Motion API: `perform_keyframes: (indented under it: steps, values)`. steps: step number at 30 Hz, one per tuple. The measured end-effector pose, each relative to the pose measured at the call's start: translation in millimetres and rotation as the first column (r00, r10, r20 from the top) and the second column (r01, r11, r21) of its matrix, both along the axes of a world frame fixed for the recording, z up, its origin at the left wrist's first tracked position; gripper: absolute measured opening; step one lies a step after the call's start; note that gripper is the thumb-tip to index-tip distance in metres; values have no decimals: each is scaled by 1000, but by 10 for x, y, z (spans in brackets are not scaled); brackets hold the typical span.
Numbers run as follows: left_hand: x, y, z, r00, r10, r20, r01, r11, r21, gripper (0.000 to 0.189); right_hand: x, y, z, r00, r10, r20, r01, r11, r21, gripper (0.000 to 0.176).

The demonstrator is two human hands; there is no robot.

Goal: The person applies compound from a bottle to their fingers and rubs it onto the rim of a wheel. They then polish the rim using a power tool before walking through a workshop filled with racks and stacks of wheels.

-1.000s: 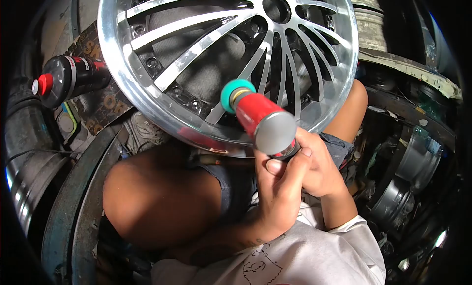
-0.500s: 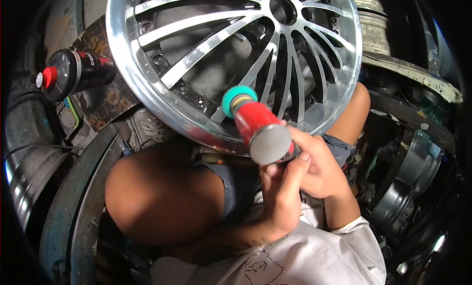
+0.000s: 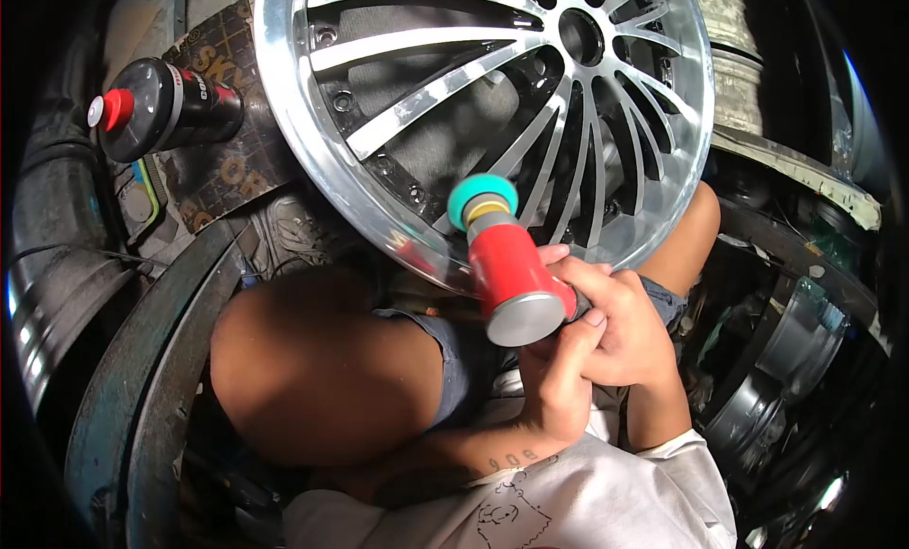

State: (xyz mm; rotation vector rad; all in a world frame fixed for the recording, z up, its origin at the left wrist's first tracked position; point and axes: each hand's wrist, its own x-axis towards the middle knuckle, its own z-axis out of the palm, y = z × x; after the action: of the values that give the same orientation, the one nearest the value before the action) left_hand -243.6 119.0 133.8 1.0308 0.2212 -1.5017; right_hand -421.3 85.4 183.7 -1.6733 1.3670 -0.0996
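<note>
Both my hands are closed round the handle of a red mini polisher (image 3: 507, 263) with a silver end cap and a teal foam pad. My right hand (image 3: 627, 333) wraps the grip from the right, its fingers just behind the red body. Against it, lower down, my left hand (image 3: 559, 383) presses in with the thumb pointing up; the handle is mostly hidden between them. The pad overlaps the near spokes of a large alloy wheel (image 3: 421, 113) in this view. This wheel has machined silver spokes, black recesses and a shiny polished rim, and leans in front of my legs.
A black bottle with a red cap (image 3: 175, 108) lies on a printed board (image 3: 251, 156) at left. Dark curved metal parts (image 3: 142, 360) stand along the left side. More wheel rims (image 3: 805, 331) sit at right, below a worn ledge (image 3: 800, 161).
The wheel, bottle and board now appear farther right, as the view has shifted. The polisher sits slightly lower and more upright in view, with both hands still round it.
</note>
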Motion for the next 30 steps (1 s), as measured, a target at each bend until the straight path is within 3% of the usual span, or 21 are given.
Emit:
perform_keyframes:
  steps: [6,12,15,21,30]
  values:
    - [22,41,-3,1000,11,6,-11,1000,8,53,75,-122,70,972,180,-153,-180,984,9,55]
    - [32,44,-15,1000,20,13,-20,1000,4,53,84,-89,62,976,142,-162,-154,986,-66,55]
    - [17,63,-10,1000,16,10,-16,1000,1,53,49,-122,101,959,199,-201,-202,979,5,54]
    - [7,71,-9,1000,17,8,-17,1000,5,53,-15,99,79,993,-16,-119,2,993,-115,48]
    - [8,80,-17,1000,8,15,-8,1000,5,53,54,-76,80,979,133,-153,-144,988,-59,50]
